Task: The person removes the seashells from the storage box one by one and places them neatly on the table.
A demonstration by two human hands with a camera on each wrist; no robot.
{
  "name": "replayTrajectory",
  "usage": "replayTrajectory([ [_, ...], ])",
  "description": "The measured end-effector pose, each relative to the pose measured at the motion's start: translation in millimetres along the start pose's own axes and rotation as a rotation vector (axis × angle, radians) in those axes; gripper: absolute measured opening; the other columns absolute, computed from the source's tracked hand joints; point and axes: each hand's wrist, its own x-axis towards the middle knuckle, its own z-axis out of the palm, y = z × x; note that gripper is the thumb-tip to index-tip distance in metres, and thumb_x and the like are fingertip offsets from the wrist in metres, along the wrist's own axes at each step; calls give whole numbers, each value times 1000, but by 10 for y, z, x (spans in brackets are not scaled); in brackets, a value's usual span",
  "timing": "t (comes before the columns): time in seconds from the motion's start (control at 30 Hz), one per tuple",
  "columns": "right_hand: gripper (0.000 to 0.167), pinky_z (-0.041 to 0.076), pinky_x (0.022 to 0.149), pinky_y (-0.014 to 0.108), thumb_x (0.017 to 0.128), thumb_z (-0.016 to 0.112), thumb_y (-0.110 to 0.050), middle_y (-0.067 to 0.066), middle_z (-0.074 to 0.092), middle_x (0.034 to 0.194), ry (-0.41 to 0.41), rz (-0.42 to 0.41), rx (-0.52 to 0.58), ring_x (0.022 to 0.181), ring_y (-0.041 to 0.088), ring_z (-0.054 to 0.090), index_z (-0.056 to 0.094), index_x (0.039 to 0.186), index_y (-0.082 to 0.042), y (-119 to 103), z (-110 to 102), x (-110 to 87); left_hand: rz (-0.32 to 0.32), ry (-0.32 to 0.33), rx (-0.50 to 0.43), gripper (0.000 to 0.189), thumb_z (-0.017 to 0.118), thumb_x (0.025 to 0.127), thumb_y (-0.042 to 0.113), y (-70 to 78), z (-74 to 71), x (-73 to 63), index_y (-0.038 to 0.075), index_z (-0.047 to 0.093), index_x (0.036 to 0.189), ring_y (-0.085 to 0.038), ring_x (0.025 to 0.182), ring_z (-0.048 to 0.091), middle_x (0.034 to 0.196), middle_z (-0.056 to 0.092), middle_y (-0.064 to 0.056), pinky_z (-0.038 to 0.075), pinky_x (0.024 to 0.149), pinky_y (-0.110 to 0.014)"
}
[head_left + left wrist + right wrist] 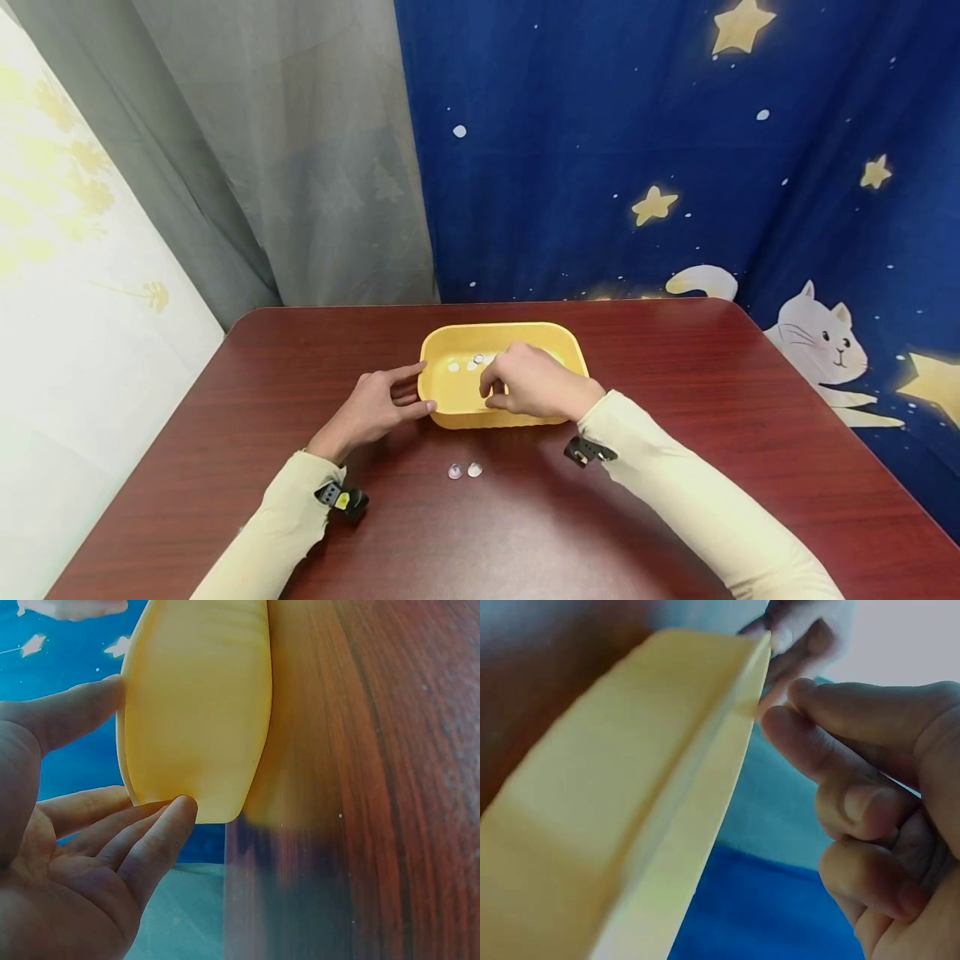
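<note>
In the head view, a yellow tub (498, 421) is set on the brown surface (660, 375), with small pale discs (453, 367) inside it and two shiny discs (475, 470) laid in front of it. The tub's left end is touched by the left hand (375, 407), probably to prevent sliding. The right hand (542, 382) is held at the tub's opening, fingers curled, presumably because discs so small call for a fine pinch.

In the left wrist view, the left grip is spread loosely against the tub's end, unclenched.

In the right wrist view, the right grip's fingertips are drawn together beside the tub's rim; whether a disc is pinched cannot be told.
</note>
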Motion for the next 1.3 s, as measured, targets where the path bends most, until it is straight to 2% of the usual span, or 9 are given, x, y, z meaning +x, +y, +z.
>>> replayTrajectory([
  [0.27, 3, 52, 64, 19, 84, 79, -14, -6, 73, 75, -16, 39, 44, 66, 3, 59, 80, 86, -13, 378, -48, 156, -7, -6, -4, 74, 80, 86, 32, -5, -4, 4, 7, 49, 148, -24, 121, 67, 144, 59, -17, 57, 99, -40],
  [0.5, 3, 50, 62, 21, 83, 79, -14, -7, 70, 72, -43, 85, 43, 64, 7, 57, 79, 83, -17, 620, -62, 226, -17, -9, -9, 75, 80, 86, 33, -16, 8, -3, 7, 49, 149, -25, 122, 67, 145, 58, -18, 57, 98, -40],
  [0.83, 11, 47, 58, 22, 83, 78, -11, -6, 66, 68, -74, 185, 35, 63, 10, 56, 76, 76, -19, 818, -55, 329, -2, -9, -33, 74, 81, 86, 29, -6, 20, -22, 4, 49, 148, -26, 120, 68, 142, 59, -20, 58, 97, -38],
  [1.17, 16, 48, 61, 24, 82, 73, -9, -6, 67, 72, -110, 278, -14, 74, 15, 59, 75, 72, -21, 926, -17, 423, 9, -6, -44, 74, 81, 85, 30, 1, 14, -33, 5, 50, 148, -25, 120, 68, 143, 60, -18, 58, 97, -38],
  [1.3, 14, 48, 62, 25, 82, 72, -8, -5, 68, 74, -101, 304, -30, 76, 16, 59, 77, 75, -19, 979, 32, 458, 2, -8, -51, 75, 81, 85, 32, -8, 15, -28, 6, 49, 148, -25, 121, 67, 142, 61, -17, 58, 98, -38],
])
